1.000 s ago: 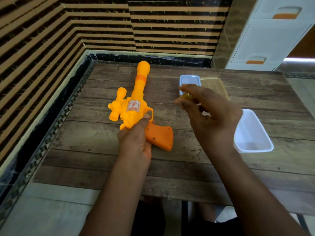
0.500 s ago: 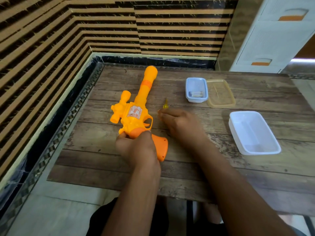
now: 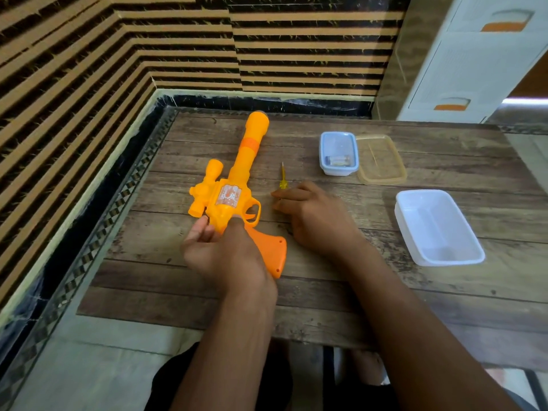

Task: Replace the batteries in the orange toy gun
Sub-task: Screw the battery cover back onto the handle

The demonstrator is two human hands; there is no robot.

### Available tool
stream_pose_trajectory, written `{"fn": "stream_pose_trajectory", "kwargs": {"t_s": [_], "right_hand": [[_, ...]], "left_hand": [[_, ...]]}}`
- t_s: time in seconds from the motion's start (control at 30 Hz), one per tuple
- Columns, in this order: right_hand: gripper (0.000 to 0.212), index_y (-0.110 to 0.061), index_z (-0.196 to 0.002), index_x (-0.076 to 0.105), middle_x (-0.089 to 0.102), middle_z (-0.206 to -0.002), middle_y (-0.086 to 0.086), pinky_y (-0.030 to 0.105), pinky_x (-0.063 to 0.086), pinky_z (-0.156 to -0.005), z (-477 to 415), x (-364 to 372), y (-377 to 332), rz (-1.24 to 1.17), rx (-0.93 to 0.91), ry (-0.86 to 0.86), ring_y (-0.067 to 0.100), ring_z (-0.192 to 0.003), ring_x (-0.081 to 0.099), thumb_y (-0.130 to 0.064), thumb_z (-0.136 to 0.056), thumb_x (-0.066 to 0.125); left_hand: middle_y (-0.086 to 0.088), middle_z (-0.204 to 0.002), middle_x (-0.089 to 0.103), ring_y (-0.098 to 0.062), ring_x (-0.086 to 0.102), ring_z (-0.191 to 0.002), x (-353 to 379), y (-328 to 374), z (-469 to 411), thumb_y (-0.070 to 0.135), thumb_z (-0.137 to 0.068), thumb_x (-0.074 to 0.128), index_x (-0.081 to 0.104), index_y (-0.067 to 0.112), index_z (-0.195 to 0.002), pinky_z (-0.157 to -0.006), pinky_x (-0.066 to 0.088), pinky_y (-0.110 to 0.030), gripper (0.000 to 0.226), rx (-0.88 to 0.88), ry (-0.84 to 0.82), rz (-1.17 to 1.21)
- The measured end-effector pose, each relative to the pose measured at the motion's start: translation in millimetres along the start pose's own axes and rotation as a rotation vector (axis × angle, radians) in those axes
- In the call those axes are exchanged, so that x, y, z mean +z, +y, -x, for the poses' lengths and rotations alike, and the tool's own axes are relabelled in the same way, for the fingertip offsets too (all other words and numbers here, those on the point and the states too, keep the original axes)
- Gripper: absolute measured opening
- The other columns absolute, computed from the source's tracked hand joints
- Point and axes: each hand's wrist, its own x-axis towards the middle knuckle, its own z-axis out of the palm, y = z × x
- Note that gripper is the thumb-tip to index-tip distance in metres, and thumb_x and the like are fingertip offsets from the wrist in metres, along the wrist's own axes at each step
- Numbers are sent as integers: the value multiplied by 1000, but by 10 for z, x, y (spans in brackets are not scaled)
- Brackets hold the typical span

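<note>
Home room, I'd say: wood-plank table pushed into a corner, striped wall panelling, white plastic drawer unit with orange handles, tiled floor.

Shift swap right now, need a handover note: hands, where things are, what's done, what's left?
Left hand grips the orange toy gun at its rear; the gun is on the table.
Right hand rests on the table, fingertips at the handle of the yellow screwdriver; I can't tell if it holds it.
What look like batteries sit in the small blue tub beyond the right hand.
Done: nothing visibly opened.
Left: open the gun, swap batteries, close.
</note>
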Motion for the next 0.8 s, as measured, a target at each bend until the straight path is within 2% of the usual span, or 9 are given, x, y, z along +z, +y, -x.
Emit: {"fn": "stream_pose_trajectory", "kwargs": {"t_s": [0.1, 0.17, 0.27, 0.37, 0.5, 0.6, 0.7, 0.73, 0.8], "right_hand": [[34, -17, -116, 75, 67, -140, 0, 43, 59, -67, 0, -28, -13, -3, 17, -12, 32, -117, 61, -7, -84, 69], [38, -14, -119, 73, 65, -140, 6, 50, 61, -74, 18, -85, -19, -47, 61, 26, 36, -119, 63, -5, -82, 69], [40, -7, -115, 76, 73, -126, 11, 52, 63, -74, 107, -235, 54, -112, 144, 252, 39, -107, 70, 4, -79, 62], [29, -5, -104, 76, 75, -108, 11, 49, 61, -71, 282, -419, 147, -142, 251, 458, 37, -96, 72, 0, -84, 56], [25, -8, -105, 76, 76, -108, 6, 45, 59, -73, 576, -701, 273, -161, 399, 578, 32, -96, 71, -3, -85, 62], [21, -7, -102, 75, 75, -105, 8, 47, 57, -75, 753, -878, 407, -66, 480, 549, 34, -96, 69, -9, -86, 61], [31, -8, -102, 75, 74, -110, 10, 50, 57, -82, 911, -1004, 537, 55, 665, 453, 38, -103, 67, -23, -86, 53], [33, -10, -108, 74, 73, -115, 10, 51, 57, -86, 957, -1031, 564, 74, 748, 400, 39, -107, 66, -24, -87, 54], [40, -14, -130, 66, 69, -125, 13, 51, 56, -91, 1007, -1039, 610, 36, 882, 276, 40, -114, 64, -21, -91, 59]], "left_hand": [[0, -114, 66, -13, 67, -104, 20, 9, 1, 3, -84, 80, 60, 18, -118, -69, 50, -10, 42, 133, -23, 8], [7, -107, 66, -10, 67, -101, 51, 28, 45, 6, -87, 79, 59, 21, -114, -77, 53, -13, 37, 258, -68, -12], [7, -103, 71, -5, 70, -97, 138, 4, 154, 9, -91, 76, 65, 17, -111, -85, 57, -22, 24, 368, -184, -62], [5, -97, 72, 3, 68, -87, 276, -79, 273, 7, -93, 73, 71, 10, -108, -78, 53, -14, 15, 408, -333, -88], [3, -93, 74, 3, 66, -82, 435, -236, 518, 9, -95, 70, 74, 11, -101, -72, 47, -6, 7, 434, -566, -196], [12, -87, 73, 11, 65, -79, 481, -384, 711, 16, -95, 71, 74, 21, -96, -72, 47, -6, 6, 347, -777, -334], [11, -87, 74, 3, 68, -82, 490, -544, 881, 25, -95, 72, 74, 27, -93, -80, 56, -21, 4, 188, -948, -484], [10, -87, 74, 0, 69, -84, 488, -593, 922, 25, -95, 72, 74, 26, -94, -84, 59, -27, 3, 159, -979, -502], [8, -88, 75, -2, 70, -85, 490, -659, 971, 24, -94, 73, 76, 23, -97, -85, 61, -31, 4, 185, -1003, -525]]}}
